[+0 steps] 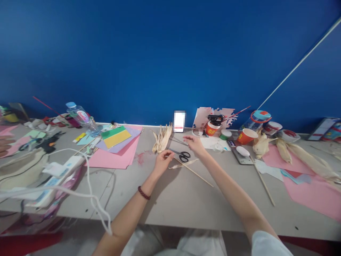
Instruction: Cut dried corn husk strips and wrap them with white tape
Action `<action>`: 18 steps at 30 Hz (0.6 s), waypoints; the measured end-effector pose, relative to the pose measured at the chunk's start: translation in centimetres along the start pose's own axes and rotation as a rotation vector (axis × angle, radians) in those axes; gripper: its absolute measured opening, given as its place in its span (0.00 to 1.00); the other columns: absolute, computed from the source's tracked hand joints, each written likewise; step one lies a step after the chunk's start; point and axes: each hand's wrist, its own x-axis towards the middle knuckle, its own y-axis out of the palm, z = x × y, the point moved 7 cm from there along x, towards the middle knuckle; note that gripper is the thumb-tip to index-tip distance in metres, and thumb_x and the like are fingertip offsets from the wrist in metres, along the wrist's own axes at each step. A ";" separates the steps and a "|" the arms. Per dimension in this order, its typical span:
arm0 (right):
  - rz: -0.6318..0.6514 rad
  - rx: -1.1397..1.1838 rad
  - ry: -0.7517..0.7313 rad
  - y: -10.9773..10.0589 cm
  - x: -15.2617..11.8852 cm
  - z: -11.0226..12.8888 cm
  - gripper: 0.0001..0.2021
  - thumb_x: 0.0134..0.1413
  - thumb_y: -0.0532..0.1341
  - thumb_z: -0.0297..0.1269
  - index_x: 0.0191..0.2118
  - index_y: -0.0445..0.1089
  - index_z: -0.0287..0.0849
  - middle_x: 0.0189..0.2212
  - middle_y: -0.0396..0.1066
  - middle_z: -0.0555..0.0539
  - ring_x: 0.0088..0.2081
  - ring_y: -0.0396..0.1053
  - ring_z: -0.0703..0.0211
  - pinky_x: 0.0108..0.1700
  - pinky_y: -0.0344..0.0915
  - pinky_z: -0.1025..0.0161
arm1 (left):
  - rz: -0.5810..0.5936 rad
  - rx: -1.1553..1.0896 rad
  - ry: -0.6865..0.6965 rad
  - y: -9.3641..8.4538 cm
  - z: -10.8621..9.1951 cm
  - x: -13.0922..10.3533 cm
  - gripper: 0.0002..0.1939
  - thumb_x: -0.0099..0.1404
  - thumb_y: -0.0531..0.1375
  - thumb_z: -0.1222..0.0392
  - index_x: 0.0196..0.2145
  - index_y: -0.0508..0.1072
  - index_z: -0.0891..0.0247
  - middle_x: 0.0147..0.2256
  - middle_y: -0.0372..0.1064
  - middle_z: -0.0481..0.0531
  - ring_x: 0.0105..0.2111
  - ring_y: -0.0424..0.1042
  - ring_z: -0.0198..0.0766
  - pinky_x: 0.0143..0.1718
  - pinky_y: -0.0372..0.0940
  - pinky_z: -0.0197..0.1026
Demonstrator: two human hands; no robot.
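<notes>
My left hand (pixel 163 162), with a dark beaded bracelet at the wrist, has its fingertips pinched together. Whatever lies in that pinch is too small to make out. Just behind its knuckles a fanned bundle of dried corn husks (pixel 162 138) rests on the table; I cannot tell if they touch. My right hand (pixel 195 145) hovers to the right, fingers bent and drawn together toward the left; anything in them is not discernible. Between the hands lie black-handled scissors (pixel 184 156), a thin wooden stick (pixel 198 175) and a narrow husk strip (pixel 183 164).
A phone (pixel 179 121) leans on the blue wall. Coloured sheets (pixel 112 160), a bottle (pixel 82 116) and a power strip (pixel 57 181) with white cables are left. To the right are paper cups (pixel 247 136), a scale (pixel 243 159), more husks (pixel 285 151) and pink paper (pixel 314 195).
</notes>
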 end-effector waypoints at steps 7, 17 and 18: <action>0.198 0.066 -0.110 2.8 -9.2 1.5 0.14 0.43 0.64 0.41 0.38 0.72 0.41 0.32 0.75 0.46 0.32 0.70 0.59 0.36 0.65 0.63 | 0.133 0.021 0.018 1.4 -0.3 -0.5 0.13 0.53 0.63 0.51 0.27 0.74 0.65 0.26 0.71 0.51 0.27 0.68 0.35 0.32 0.64 0.38; 0.006 0.003 -0.166 1.8 -10.0 0.8 0.11 0.47 0.60 0.45 0.29 0.73 0.43 0.27 0.74 0.48 0.28 0.68 0.58 0.33 0.64 0.63 | 0.191 -0.006 -0.048 2.2 -0.7 -1.2 0.14 0.51 0.64 0.50 0.26 0.74 0.65 0.25 0.71 0.51 0.26 0.68 0.35 0.30 0.64 0.37; 0.000 -0.003 -0.166 1.7 -9.9 0.7 0.11 0.48 0.60 0.45 0.29 0.73 0.43 0.27 0.73 0.48 0.28 0.68 0.59 0.33 0.64 0.63 | 0.198 0.002 -0.050 2.3 -0.9 -1.3 0.14 0.51 0.64 0.50 0.26 0.74 0.65 0.25 0.71 0.51 0.26 0.68 0.35 0.30 0.63 0.37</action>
